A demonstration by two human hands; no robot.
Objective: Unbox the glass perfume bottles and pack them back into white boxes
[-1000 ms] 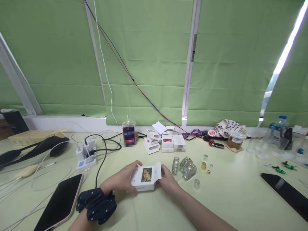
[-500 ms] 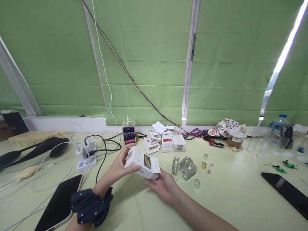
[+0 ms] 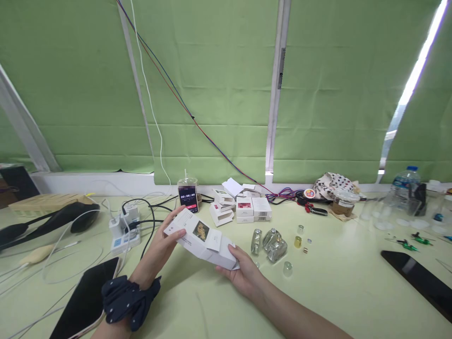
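Observation:
My left hand (image 3: 163,242) grips the closed end of a white printed carton (image 3: 189,241) with a yellowish picture on its face, tilted above the table. Its end flap stands out toward the right. From that end a plain white inner piece (image 3: 224,254) sticks out, and my right hand (image 3: 243,272) pinches its far end between thumb and fingers. Whatever lies inside is hidden. Right of my hands are several glass bottles (image 3: 274,246), some lying on their sides. Near them stand a clear cap (image 3: 287,269), a gold collar (image 3: 298,242) and smaller metal rings.
Behind my hands are small white boxes (image 3: 260,209) and opened cartons (image 3: 222,214). A phone showing a timer (image 3: 188,197) leans on a cup. On the left are a power strip (image 3: 125,235), cables and a dark tablet (image 3: 86,299); pliers (image 3: 317,210) lie at the back right.
The white inner piece now sticks out of the carton's open end, held by my right hand. My left hand has moved left with the carton.

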